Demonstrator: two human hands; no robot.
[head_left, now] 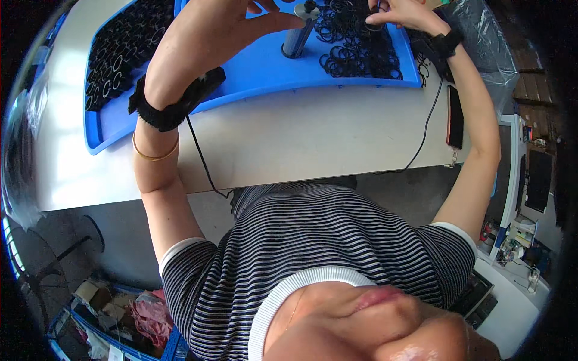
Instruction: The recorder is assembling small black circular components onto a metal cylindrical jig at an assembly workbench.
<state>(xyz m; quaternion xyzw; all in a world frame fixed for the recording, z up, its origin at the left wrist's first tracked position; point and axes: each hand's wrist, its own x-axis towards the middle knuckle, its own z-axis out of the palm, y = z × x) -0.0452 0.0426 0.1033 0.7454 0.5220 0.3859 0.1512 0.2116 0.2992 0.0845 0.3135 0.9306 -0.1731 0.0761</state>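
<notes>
At the upper left, my left hand [232, 24] reaches over a blue tray [259, 72], its thumb stretched toward the top of an upright grey cylinder [296, 37] with a metal cap and dark knob. Thumb and fingers are apart; the upper frame edge cuts off part of the hand. My right hand [408, 14] is bent with thumb and fingers close together above a heap of black rings [361, 51] in the same tray. Something small and dark shows at its fingertips, too little to make out. Black straps circle both wrists.
Another blue tray [95, 129] at the left holds rows of black rings [120, 54]. Thin black cables [208, 165] hang from the wrist straps over the white table [289, 135]. A dark phone-like slab [454, 117] lies near the right edge, by clear plastic wrapping [487, 54].
</notes>
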